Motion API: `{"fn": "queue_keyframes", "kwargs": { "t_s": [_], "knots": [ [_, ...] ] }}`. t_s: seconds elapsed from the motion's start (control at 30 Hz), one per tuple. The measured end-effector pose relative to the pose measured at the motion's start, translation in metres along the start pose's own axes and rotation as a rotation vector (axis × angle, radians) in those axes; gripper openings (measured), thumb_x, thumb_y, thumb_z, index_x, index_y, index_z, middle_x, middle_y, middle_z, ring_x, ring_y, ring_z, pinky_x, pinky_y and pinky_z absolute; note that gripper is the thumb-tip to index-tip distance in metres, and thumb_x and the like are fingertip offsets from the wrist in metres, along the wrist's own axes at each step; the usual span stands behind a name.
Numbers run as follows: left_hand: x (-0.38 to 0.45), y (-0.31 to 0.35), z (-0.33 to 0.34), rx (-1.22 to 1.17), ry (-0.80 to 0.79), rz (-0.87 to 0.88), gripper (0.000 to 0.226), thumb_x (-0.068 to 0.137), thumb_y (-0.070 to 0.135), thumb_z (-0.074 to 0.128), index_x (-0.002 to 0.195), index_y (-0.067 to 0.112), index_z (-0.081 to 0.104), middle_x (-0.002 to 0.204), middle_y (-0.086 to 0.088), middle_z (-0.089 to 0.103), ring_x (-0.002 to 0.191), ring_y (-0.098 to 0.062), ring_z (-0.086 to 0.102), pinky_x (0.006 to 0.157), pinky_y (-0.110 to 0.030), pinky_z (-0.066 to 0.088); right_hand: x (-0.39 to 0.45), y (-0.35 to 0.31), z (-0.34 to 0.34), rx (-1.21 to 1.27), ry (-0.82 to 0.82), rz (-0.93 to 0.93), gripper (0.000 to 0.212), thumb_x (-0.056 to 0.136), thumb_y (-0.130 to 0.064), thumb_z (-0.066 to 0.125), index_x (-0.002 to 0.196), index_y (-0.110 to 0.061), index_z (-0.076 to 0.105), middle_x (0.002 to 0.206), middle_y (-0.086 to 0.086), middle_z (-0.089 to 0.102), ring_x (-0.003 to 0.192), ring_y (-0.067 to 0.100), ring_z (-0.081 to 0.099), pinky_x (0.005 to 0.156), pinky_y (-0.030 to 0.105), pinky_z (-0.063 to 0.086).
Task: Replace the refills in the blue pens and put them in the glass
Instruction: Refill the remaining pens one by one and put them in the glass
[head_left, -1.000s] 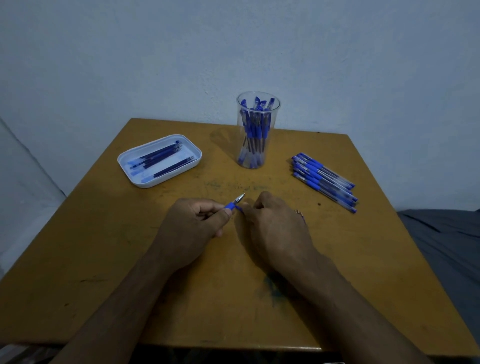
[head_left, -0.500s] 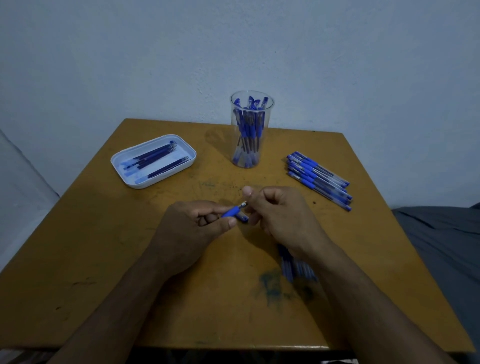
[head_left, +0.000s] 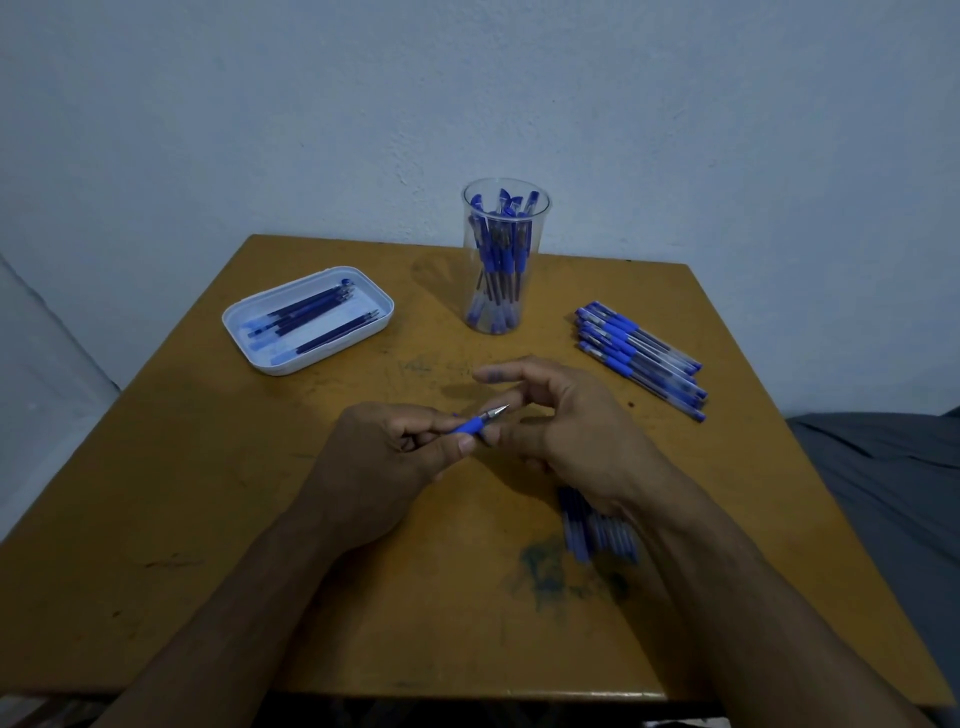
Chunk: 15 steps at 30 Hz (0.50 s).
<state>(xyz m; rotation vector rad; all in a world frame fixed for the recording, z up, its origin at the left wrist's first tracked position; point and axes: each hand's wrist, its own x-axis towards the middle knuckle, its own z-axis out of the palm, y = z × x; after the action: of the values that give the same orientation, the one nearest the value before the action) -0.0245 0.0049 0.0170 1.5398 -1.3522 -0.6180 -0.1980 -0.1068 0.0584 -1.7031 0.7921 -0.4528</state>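
a mustard-yellow counter (head_left: 208, 545) with a worn, scratched top carries a dark bluish-green stain (head_left: 543, 571) near its front edge. behind it rises a pale blue-grey wall (head_left: 311, 104). at the right edge lies grey fabric (head_left: 893, 493), creased, lower than the counter top.

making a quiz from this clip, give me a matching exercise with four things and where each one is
Things:
1. glass
2. tray
3. pen pile
4. pen

Places:
A. far right of the table, lying flat
B. in the left hand
C. far middle of the table, upright
D. far left of the table

Pairs: 1-C, 2-D, 3-A, 4-B
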Motion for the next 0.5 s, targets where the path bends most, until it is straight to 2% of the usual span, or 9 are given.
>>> {"fn": "queue_keyframes", "kwargs": {
  "t_s": [0.07, 0.1, 0.13, 0.2, 0.27, 0.33, 0.4, 0.47, 0.5],
  "knots": [
    [0.001, 0.0, 0.001, 0.002, 0.004, -0.004, 0.024, 0.084, 0.038, 0.07, 0.105, 0.029, 0.079, 0.071, 0.0, 0.073, 0.062, -0.018, 0.066, 0.056, -0.022, 0.049, 0.0, 0.001, 0.002, -0.128, 0.07, -0.01, 0.018, 0.09, -0.034, 0.075, 0.1, -0.019, 0.073, 0.078, 0.0, 0.069, 0.051, -0.001, 0.05, 0.047, 0.017, 0.04],
    [0.001, 0.0, 0.001, 0.001, 0.007, -0.007, 0.025, 0.084, 0.038, 0.071, 0.105, 0.028, 0.079, 0.071, 0.0, 0.073, 0.062, -0.016, 0.066, 0.055, -0.019, 0.048, 0.002, 0.005, 0.002, -0.186, 0.104, -0.024, 0.028, 0.092, -0.042, 0.071, 0.092, -0.014, 0.073, 0.068, -0.006, 0.065, 0.049, -0.002, 0.049, 0.046, 0.016, 0.038],
    [0.001, 0.0, 0.001, 0.003, 0.007, -0.01, 0.026, 0.084, 0.038, 0.071, 0.106, 0.027, 0.079, 0.071, 0.001, 0.072, 0.062, -0.015, 0.066, 0.056, -0.016, 0.046, 0.002, 0.008, 0.001, -0.208, 0.122, -0.019, 0.034, 0.095, -0.041, 0.067, 0.087, -0.008, 0.072, 0.06, -0.011, 0.062, 0.047, -0.004, 0.05, 0.045, 0.013, 0.036],
    [0.001, -0.001, 0.001, 0.01, 0.002, -0.01, 0.023, 0.085, 0.035, 0.072, 0.106, 0.026, 0.079, 0.07, 0.001, 0.072, 0.061, -0.015, 0.066, 0.056, -0.016, 0.046, 0.003, 0.009, 0.0, -0.203, 0.097, -0.027, 0.025, 0.099, -0.027, 0.065, 0.089, -0.004, 0.071, 0.059, -0.019, 0.062, 0.05, -0.008, 0.053, 0.046, 0.008, 0.036],
    [0.001, -0.002, 0.0, 0.009, 0.001, -0.01, 0.02, 0.087, 0.03, 0.073, 0.105, 0.026, 0.079, 0.071, 0.001, 0.071, 0.062, -0.016, 0.066, 0.056, -0.017, 0.047, 0.001, 0.005, -0.003, -0.168, 0.023, -0.054, 0.005, 0.097, -0.014, 0.067, 0.099, -0.016, 0.071, 0.08, -0.014, 0.067, 0.059, -0.003, 0.057, 0.052, 0.012, 0.041],
    [0.002, -0.002, -0.001, -0.001, 0.005, -0.014, 0.019, 0.088, 0.027, 0.073, 0.106, 0.025, 0.079, 0.071, 0.0, 0.071, 0.062, -0.014, 0.066, 0.057, -0.016, 0.047, 0.002, 0.002, -0.004, -0.101, -0.032, -0.045, 0.026, 0.093, -0.01, 0.071, 0.111, -0.028, 0.069, 0.099, -0.005, 0.069, 0.067, 0.005, 0.06, 0.056, 0.019, 0.045],
    [0.002, -0.002, -0.001, 0.001, 0.006, -0.016, 0.019, 0.088, 0.027, 0.074, 0.106, 0.025, 0.079, 0.07, 0.001, 0.071, 0.062, -0.013, 0.066, 0.057, -0.016, 0.047, 0.002, 0.003, -0.002, -0.128, 0.025, -0.028, 0.015, 0.093, -0.027, 0.073, 0.108, -0.028, 0.07, 0.098, 0.002, 0.069, 0.065, 0.003, 0.057, 0.058, 0.024, 0.045],
    [0.002, -0.001, -0.001, 0.012, 0.002, -0.013, 0.019, 0.088, 0.028, 0.074, 0.106, 0.026, 0.079, 0.071, 0.001, 0.071, 0.062, -0.014, 0.066, 0.057, -0.018, 0.048, 0.002, 0.005, -0.001, -0.217, 0.091, -0.04, 0.025, 0.095, -0.042, 0.068, 0.093, -0.017, 0.071, 0.086, 0.008, 0.066, 0.058, 0.005, 0.05, 0.056, 0.028, 0.043],
    [0.002, -0.002, -0.001, 0.017, 0.001, -0.011, 0.019, 0.088, 0.028, 0.074, 0.106, 0.027, 0.078, 0.071, 0.002, 0.071, 0.062, -0.015, 0.066, 0.057, -0.02, 0.049, 0.002, 0.007, -0.001, -0.229, 0.093, -0.044, 0.026, 0.096, -0.04, 0.067, 0.09, -0.015, 0.071, 0.081, 0.007, 0.064, 0.055, 0.005, 0.048, 0.054, 0.027, 0.042]
  ]
}}
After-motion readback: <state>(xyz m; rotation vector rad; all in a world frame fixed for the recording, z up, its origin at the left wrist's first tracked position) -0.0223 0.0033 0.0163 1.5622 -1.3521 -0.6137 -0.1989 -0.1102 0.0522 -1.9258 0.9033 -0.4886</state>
